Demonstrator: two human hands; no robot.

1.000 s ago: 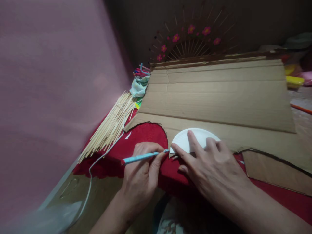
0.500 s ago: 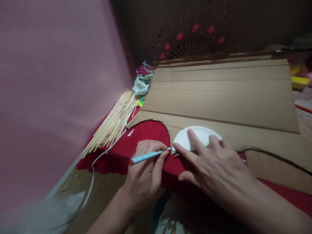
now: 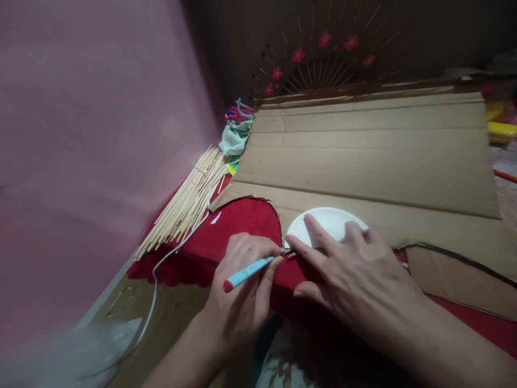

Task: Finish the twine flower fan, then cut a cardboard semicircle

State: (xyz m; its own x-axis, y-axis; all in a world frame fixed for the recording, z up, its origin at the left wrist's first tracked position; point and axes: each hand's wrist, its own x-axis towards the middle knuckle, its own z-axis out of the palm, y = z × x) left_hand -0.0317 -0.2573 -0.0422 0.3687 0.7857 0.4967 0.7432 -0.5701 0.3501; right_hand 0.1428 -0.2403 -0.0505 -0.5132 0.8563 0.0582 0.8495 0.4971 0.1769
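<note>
My left hand (image 3: 244, 280) is closed around a light blue pen (image 3: 247, 274) with a red back end. Its tip meets the cardboard edge at the left corner of a white half-round paper piece (image 3: 299, 229). Over that piece my right hand (image 3: 355, 275) lies with spread fingers, pressing it flat on the brown cardboard sheet (image 3: 363, 156). The paper's lower right part is hidden under my fingers. A curved notch is cut out of the sheet's near edge, left of the pen, showing the red cloth (image 3: 242, 221).
Thin wooden sticks (image 3: 186, 199) lie bundled at the left, beside a white cord (image 3: 169, 253). Behind the cardboard stands a dark fan with pink flowers (image 3: 325, 40). A smaller cardboard piece (image 3: 456, 275) lies at the right, and yellow items (image 3: 501, 131) sit beyond.
The pen has tilted, its red end swinging down and toward the right. Its tip has shifted slightly downward. My right hand stays on the white paper piece.
</note>
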